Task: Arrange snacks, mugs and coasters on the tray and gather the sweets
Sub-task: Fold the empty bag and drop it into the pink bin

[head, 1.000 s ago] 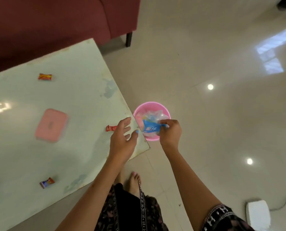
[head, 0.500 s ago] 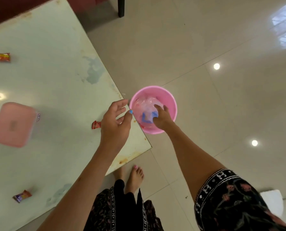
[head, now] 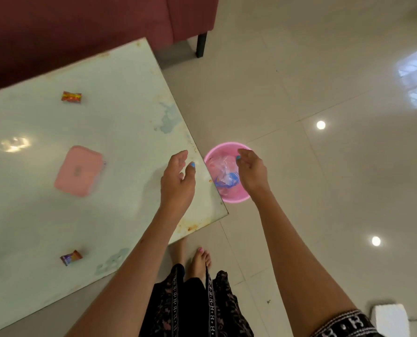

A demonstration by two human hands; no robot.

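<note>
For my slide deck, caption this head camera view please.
Right hand open over pink bin, left hand above table.

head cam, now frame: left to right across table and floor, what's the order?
pink box → left hand → pink bin on the floor → right hand above the bin → white block. The two wrapped sweets left out: they share the pink box's span.

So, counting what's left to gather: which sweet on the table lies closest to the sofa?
The orange-red sweet near the table's far edge; the purple one lies at the near side.
</note>
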